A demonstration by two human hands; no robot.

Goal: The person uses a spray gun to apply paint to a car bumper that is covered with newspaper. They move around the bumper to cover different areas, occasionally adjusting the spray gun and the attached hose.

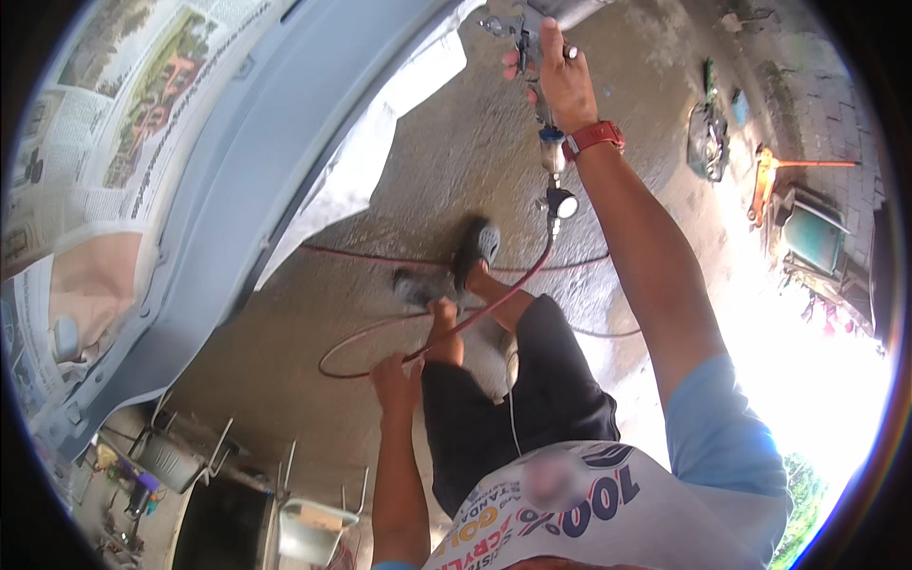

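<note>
My right hand (570,93), with a red watch (594,141) at its wrist, is wrapped round a metal spray gun (523,38) at the top of the view. Below its grip hang an air filter (552,157) and a round pressure gauge (563,204). From there a dark red air hose (518,285) curves down to my left hand (391,380), whose fingers are closed round it. The gun is close to the edge of a grey vehicle body panel (252,176). Part of the gun's front blends into the bright panel edge.
Newspaper sheets (142,123) cover the far left beyond the panel, and white masking paper (380,133) hangs off its edge. More hose loops across the wet-looking concrete floor (427,190) by my feet. Chairs (318,532) stand lower left; an orange floor jack (763,185) is at right.
</note>
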